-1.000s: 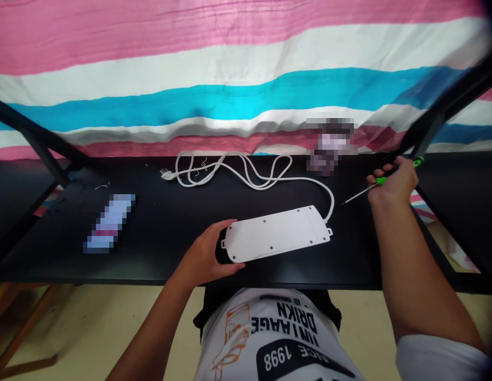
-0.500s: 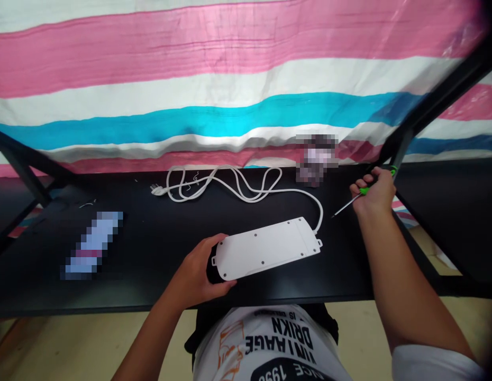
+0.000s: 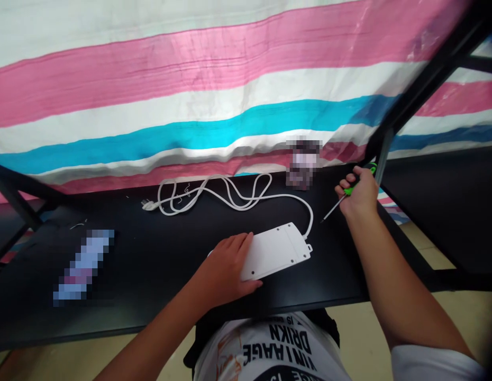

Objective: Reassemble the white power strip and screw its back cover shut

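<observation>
A white power strip (image 3: 278, 248) lies on the black table, its screwed back face up. Across its left part rests my left hand (image 3: 230, 267), thumb on the near edge and fingers over the far edge, gripping it and hiding its left end. Several dark screw holes show on the uncovered part. From its right end a white cord (image 3: 285, 196) runs back in loose loops to a plug (image 3: 149, 205). My right hand (image 3: 361, 190) is wrapped around the handle of a green and black screwdriver (image 3: 334, 208), whose shaft points down and left, apart from the strip.
A pixelated flat object (image 3: 84, 267) lies at the left of the table (image 3: 158, 275), and another pixelated object (image 3: 303, 165) stands at the back. White scraps (image 3: 78, 224) lie at the left. Dark metal frame bars (image 3: 412, 111) rise on both sides before a striped sheet (image 3: 214, 69).
My left hand has slid right along the power strip, from its left end onto its back face. My right hand still holds the screwdriver. The whole view has tilted and shifted slightly.
</observation>
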Available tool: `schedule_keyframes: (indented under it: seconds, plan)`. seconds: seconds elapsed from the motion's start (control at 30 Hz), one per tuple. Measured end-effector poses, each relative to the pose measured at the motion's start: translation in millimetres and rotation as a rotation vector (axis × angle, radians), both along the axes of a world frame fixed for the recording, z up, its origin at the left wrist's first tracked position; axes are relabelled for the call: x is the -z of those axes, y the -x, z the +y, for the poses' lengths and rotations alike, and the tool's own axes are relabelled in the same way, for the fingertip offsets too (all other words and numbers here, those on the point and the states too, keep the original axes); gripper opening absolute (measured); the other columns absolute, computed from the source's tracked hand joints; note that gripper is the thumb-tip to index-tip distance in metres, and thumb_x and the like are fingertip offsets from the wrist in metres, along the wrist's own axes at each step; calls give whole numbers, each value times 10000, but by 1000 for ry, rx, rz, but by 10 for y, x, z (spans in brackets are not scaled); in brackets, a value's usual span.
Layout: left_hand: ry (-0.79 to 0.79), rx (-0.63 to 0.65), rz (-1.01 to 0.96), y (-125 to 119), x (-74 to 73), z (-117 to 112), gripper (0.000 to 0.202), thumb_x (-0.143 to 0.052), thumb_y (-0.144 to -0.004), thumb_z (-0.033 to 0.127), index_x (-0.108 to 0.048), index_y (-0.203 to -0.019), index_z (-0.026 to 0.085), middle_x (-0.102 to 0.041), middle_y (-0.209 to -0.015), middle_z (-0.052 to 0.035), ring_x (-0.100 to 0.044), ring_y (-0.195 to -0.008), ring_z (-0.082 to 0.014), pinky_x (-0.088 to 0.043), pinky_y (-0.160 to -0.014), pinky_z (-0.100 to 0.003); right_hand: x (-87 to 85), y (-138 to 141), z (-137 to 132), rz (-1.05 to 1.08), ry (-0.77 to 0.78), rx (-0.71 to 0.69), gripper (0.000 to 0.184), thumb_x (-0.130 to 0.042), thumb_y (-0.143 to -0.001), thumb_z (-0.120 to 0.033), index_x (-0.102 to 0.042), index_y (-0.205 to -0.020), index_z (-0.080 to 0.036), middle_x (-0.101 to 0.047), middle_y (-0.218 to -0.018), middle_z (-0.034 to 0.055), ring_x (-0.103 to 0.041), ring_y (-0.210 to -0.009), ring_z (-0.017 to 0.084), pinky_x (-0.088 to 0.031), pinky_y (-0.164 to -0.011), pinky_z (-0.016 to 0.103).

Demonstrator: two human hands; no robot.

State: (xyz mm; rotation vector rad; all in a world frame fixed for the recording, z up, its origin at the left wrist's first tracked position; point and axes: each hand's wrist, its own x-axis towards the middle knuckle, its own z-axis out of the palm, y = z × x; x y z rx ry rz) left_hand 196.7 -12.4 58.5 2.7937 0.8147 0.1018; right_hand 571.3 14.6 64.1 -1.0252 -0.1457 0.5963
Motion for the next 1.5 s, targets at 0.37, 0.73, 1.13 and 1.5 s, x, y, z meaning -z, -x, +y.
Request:
schedule_keyframes:
  seconds: [0.37, 0.73, 1.13, 1.5]
  plan:
    - [-50, 37, 178, -679, -94, 96, 744, -768, -741, 642, -573, -1210, 98, -612, -1153, -145, -575, -1048, -336, -528, -896, -480, -68, 87, -13, 9, -37, -22, 207, -633, -770, -233, -430, -807, -231, -381, -605, -105, -349, -437, 64, -228, -360, 174]
    - [-13, 35, 239, -776, -149, 144, 683, -784, -675, 627, -592, -1085, 116, -586, -1074, -125, -573, -974, -323, -531, -827, -474, -171, 214, -50, -5, -111, -111, 278, -695, -805, -303, -427, -800, -228, -382, -595, -104, -353, -438, 63, -245, -371, 181]
    - [67, 48, 195, -732, -118, 197, 744, -842, -646, 655, -579, -1102, 130, -590, -1109, -119, -571, -1012, -328, -525, -868, -482, -322, 654, -204, -217, -254, -381, 437, -786, -820, -565, -470, -931, -285, -425, -659, -78, -399, -497, 103, -273, -410, 203]
    - [49, 65, 199, -731, -115, 199, 756, -834, -660, 669, -571, -1110, 122, -585, -1109, -117, -566, -1018, -329, -518, -867, -487, -351, 858, -303, -272, -292, -630, 422, -753, -863, -597, -468, -994, -315, -414, -643, -73, -373, -505, 109, -260, -415, 196]
